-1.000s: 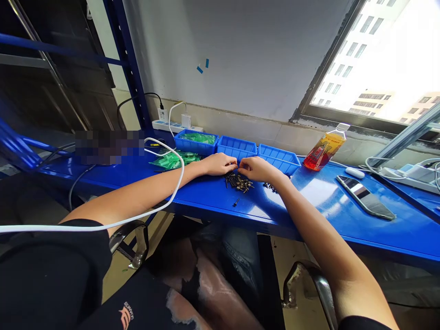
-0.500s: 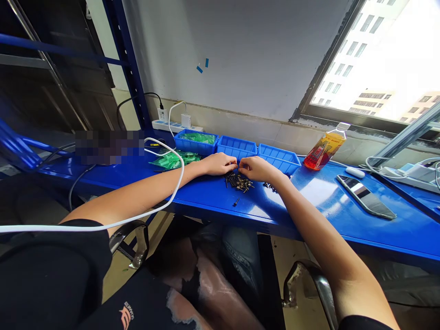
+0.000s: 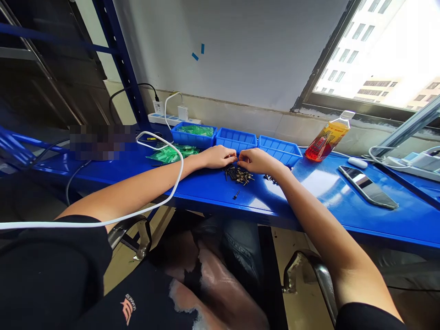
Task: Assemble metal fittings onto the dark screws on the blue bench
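Blue metal workbench [image 3: 326, 201] under a window, grey wall behind; contents as follows.

Item 1: pile of small dark screws [image 3: 239, 174], loose on the bench top just in front of the middle bin. One stray screw [image 3: 236, 195] lies apart, nearer the bench edge; a few more [image 3: 270, 178] sit beside the right wrist. Judged light, hard and stiff, apt to roll or scatter on the smooth painted surface; best pinched singly by the shank or head between thumb and forefinger.

Item 2: left hand [image 3: 218, 157], knuckles up, fingers curled narrow, tips meeting those of the right hand [image 3: 256, 160] at the far edge of the pile. Both look pinched on something tiny between them (whether a screw or another part cannot be told, as the fingers cover it).

Item 3: three shallow blue bins in a row behind the hands: left bin [image 3: 193, 135] holding green bags, middle bin [image 3: 236, 139] and right bin [image 3: 280, 150], contents not visible from this angle.

Item 4: more green bags [image 3: 170, 153] on the bench left of the hands, a white cable [image 3: 172, 183] looping over the left forearm.

Item 5: orange drink bottle [image 3: 325, 140], phone [image 3: 367, 187] face up, power strip [image 3: 168, 119] by the wall.

Left of the bench, a blurred patch hides what lies there.
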The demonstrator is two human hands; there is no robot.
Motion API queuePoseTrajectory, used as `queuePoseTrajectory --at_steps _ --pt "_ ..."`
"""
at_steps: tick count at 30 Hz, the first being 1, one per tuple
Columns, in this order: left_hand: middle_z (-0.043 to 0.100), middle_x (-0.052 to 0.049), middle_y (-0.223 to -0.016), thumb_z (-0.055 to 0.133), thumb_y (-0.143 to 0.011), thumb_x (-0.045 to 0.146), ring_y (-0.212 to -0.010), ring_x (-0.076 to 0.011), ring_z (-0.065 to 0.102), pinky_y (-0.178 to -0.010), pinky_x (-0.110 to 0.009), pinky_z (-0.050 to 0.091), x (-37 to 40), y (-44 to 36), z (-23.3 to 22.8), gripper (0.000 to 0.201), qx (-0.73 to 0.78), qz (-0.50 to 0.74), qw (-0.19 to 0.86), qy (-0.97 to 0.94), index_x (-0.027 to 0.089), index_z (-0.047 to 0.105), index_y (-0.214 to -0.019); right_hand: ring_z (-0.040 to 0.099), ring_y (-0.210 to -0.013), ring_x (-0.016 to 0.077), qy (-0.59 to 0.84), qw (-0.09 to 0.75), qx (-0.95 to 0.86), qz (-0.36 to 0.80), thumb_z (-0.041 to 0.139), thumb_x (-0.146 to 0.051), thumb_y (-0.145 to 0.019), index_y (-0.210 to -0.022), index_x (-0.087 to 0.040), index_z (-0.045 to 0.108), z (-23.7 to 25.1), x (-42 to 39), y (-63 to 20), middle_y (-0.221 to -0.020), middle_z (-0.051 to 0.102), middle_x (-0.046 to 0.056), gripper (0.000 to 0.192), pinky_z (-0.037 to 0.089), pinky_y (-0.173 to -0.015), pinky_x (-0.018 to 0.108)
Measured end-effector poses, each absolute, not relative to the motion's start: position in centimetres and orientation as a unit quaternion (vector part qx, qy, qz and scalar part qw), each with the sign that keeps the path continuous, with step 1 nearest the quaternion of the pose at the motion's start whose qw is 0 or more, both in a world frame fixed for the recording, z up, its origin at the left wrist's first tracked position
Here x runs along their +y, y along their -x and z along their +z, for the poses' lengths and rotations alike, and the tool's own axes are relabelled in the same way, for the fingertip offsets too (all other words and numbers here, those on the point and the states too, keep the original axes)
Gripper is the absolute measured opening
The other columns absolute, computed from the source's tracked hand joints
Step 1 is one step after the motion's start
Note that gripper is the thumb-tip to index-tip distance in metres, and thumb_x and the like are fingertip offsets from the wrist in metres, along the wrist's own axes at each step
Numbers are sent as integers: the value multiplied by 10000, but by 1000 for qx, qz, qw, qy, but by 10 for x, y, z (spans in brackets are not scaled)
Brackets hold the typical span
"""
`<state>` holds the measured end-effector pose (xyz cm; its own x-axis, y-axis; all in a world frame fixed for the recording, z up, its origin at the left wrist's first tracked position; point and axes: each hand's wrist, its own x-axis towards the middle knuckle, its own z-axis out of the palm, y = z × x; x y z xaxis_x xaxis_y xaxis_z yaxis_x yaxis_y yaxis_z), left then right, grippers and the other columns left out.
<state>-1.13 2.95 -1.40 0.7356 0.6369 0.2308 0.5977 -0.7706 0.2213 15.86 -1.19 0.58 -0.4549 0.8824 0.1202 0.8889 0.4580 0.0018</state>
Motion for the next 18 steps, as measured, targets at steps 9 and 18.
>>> queuePoseTrajectory --at_steps 9,18 --pt "634 -13 -711 385 -839 336 -621 -138 531 -571 -223 322 31 9 -14 294 350 134 68 -925 156 613 -887 549 -694 142 524 44 -850 -32 492 -270 -822 -894 -160 631 5 -10 -160 -799 648 42 191 309 -575 234" --pt "669 -28 -797 341 -861 372 -698 -167 576 -593 -229 355 32 10 -18 349 331 151 66 -929 170 616 -934 576 -771 179 512 67 -853 -69 445 -276 -847 -946 -144 612 -3 -12 -153 -889 656 82 234 317 -588 248"
